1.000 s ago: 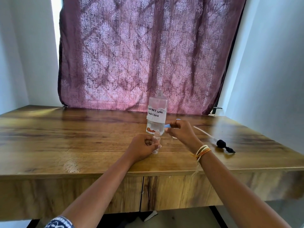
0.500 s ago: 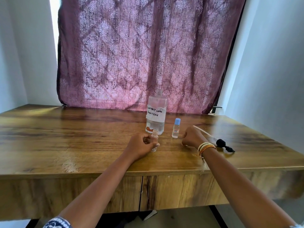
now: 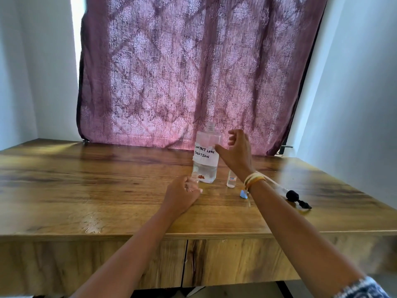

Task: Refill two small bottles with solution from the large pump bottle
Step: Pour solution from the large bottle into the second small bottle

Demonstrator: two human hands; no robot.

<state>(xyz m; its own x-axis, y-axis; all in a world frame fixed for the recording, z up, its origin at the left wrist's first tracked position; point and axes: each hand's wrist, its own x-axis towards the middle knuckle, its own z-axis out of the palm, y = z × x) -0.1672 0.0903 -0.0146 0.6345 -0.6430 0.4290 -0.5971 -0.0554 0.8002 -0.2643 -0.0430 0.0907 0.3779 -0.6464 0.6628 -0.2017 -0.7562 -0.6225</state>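
Observation:
The large clear bottle (image 3: 206, 153), with a white handwritten label and no pump on its neck, stands upright mid-table. My left hand (image 3: 182, 193) grips a small uncapped clear bottle (image 3: 195, 182) standing just in front of it. My right hand (image 3: 236, 151) hovers beside the large bottle's right shoulder, fingers spread, thumb near the label, holding nothing. A second small bottle (image 3: 231, 180) stands right of the large one; my right wrist hides its top. A small blue cap (image 3: 243, 194) lies on the table under my right wrist.
The black pump head (image 3: 295, 197) with its long white tube lies on the wooden table (image 3: 86, 190) at the right. A wet patch (image 3: 92, 224) sits near the front edge at the left. A purple curtain (image 3: 193, 72) hangs behind the table.
My right hand set the second small bottle down beside the large one, left a blue cap on the table, then rose to the large bottle's side. My left hand stayed on its small bottle.

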